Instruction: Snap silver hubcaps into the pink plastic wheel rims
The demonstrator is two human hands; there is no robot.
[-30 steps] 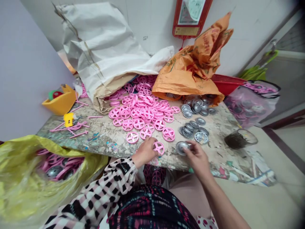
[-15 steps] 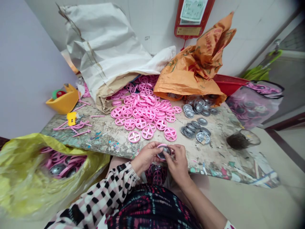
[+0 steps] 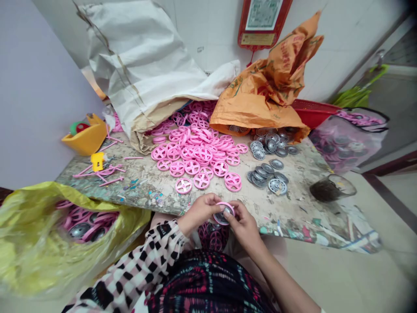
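Grey disc [image 3: 219, 218] partly behind the right hand [image 3: 244, 225] — red plaque [image 3: 264, 22] cut off by the top edge, print illegible.

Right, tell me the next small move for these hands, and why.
Probably press the grey disc into the pink ring: the left hand and right hand hold the ring, the disc lies within it, and the right thumb rests on the disc. Whether it is fully seated is unclear.

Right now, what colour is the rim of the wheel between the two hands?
Pink rim, around a grey disc; the head view shows it best.
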